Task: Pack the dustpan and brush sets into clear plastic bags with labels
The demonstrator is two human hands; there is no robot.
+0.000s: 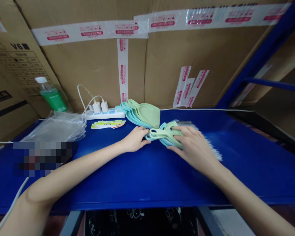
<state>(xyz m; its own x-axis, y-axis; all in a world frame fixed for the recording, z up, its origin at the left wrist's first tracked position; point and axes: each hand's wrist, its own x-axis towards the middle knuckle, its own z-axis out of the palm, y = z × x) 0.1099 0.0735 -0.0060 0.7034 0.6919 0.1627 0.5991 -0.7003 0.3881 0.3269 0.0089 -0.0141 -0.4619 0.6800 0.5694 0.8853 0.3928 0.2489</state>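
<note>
Several hand brushes (164, 132) in pale green and light blue lie in a pile at the middle of the blue table, white bristles pointing right. At their handle ends is my left hand (137, 139), its thumb and fingers closed about the handle tips. Over the brush heads my right hand (195, 146) grips from above, fingers on top and thumb on the near side. Part of the heads is hidden under it. Just behind, a nested stack of dustpans (148, 113), green on top of blue, rests on the table with handles to the left.
A white power strip (108, 113) with plugged chargers stands at the back. Before it lie printed cards (108, 124). Clear plastic bags (56, 127) and a bottle of green liquid (53, 96) are at the left. Taped cardboard (88, 62) walls the back; a blue metal post (250, 55) rises at right.
</note>
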